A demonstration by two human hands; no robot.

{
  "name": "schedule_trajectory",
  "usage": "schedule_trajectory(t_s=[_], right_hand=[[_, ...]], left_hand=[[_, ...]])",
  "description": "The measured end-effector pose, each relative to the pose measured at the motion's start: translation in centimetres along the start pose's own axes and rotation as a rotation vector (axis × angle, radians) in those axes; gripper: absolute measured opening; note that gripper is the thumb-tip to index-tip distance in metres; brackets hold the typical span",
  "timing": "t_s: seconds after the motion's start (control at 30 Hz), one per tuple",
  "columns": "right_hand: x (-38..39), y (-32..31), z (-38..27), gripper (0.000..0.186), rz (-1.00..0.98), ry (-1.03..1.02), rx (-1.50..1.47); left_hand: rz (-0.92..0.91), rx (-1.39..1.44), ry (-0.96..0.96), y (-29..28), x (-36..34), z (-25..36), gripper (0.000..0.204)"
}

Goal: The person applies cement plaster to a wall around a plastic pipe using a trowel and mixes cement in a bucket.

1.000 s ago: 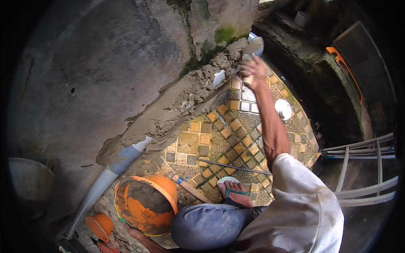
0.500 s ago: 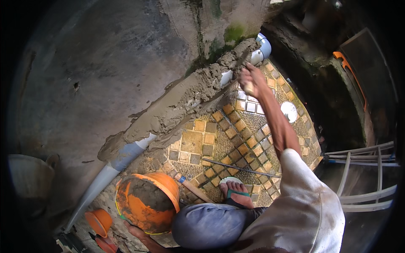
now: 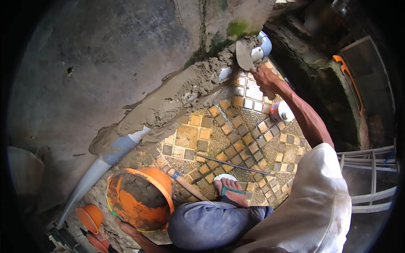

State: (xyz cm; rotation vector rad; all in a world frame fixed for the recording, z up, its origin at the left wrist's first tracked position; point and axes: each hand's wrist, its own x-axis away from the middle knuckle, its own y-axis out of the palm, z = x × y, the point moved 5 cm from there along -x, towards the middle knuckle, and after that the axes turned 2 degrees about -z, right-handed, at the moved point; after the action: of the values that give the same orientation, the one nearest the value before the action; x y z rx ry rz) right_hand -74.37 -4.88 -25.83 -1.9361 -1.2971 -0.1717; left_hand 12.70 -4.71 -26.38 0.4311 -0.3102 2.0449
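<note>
My right hand [image 3: 266, 81] is closed round the handle of a trowel [image 3: 244, 55]. The blade rests against wet grey mortar [image 3: 160, 98] heaped along the foot of the wall, just left of a pale blue pipe elbow [image 3: 265, 44]. Short bits of the pipe show through the mortar; farther down, the grey pipe [image 3: 98, 169] lies bare. At the lower left, my left hand [image 3: 130, 232] grips the side of an orange bucket [image 3: 162, 182] holding mortar [image 3: 142, 192]. Its fingertips are partly hidden by the bucket.
A dark rod [image 3: 236, 164] and a wooden-handled tool [image 3: 187, 185] lie on the patterned tile floor. A white can [image 3: 282, 111] stands under my right forearm. A small orange bowl [image 3: 90, 218] sits left of the bucket. An orange-handled saw [image 3: 346, 69] and a white frame [image 3: 371, 201] are at the right.
The trowel blade has turned, so its broad face now shows against the mortar by the elbow. My right hand has shifted slightly right. My left hand stays at the bucket.
</note>
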Motion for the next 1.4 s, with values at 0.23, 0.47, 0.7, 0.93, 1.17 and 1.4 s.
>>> schedule_trajectory(t_s=[0.23, 0.47, 0.7, 0.93, 1.17, 1.4], right_hand=[[-1.3, -3.5, 6.7, 0.042, -0.442, -0.418, -0.575], [3.1, 2.5, -5.2, 0.044, 0.124, -0.420, 1.014], [-2.6, 0.2, -4.0, 0.034, 0.122, -0.382, 1.393], [-3.5, -8.3, -0.4, 0.032, 0.303, -0.274, 1.265], [-3.6, -11.3, 2.1, 0.029, 0.381, -0.175, 1.168], [-1.2, -9.7, -0.2, 0.033, 0.385, -0.157, 1.106]], left_hand=[[-0.122, 0.208, -0.094, 1.8, -1.1, -2.0, 0.065], [-0.113, 0.141, -0.027, -0.8, -1.7, -1.7, 0.065], [-0.111, 0.134, -0.039, -0.9, -2.3, -2.2, 0.064], [-0.140, 0.138, -0.059, -0.3, -1.4, -1.8, 0.063], [-0.107, 0.147, -0.077, 0.4, -1.0, -1.6, 0.063], [-0.084, 0.155, -0.080, 0.6, 0.2, -0.9, 0.068]])
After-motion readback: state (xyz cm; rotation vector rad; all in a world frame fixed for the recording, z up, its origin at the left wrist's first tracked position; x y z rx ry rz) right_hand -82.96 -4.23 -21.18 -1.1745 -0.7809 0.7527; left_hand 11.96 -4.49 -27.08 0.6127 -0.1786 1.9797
